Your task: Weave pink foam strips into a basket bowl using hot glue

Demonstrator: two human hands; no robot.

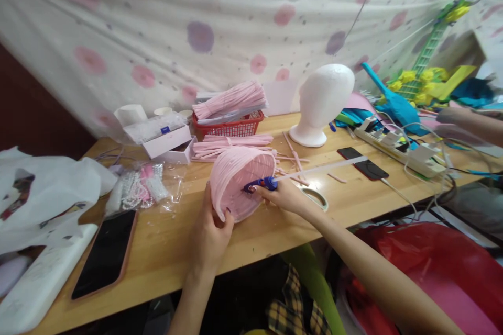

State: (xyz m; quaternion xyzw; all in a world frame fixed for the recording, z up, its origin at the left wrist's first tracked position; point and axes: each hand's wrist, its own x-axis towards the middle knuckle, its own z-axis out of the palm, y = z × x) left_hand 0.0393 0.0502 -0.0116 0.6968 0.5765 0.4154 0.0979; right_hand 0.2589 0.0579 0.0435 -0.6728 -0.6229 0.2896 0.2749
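Observation:
A pink cap-shaped piece built from fuzzy stems (236,167) is tipped on its side above the table's front part, its hollow facing right. My left hand (215,227) grips its lower left rim, thumb inside and fingers around the outside. In my right hand (281,196) is a blue hot glue gun (261,185), its nozzle pointing into the hollow. A long translucent glue stick (322,168) sticks out of the gun's back end toward the right. Whether the nozzle touches the pink wall I cannot tell.
Behind lie pink stems (236,141) and a red basket (228,124) of more bundles. A white foam head (324,99) stands at the back. Around are phones (108,251) (363,163), a power strip (401,152), tape ring (316,198), bagged beads (143,186) and another person's arm (471,123).

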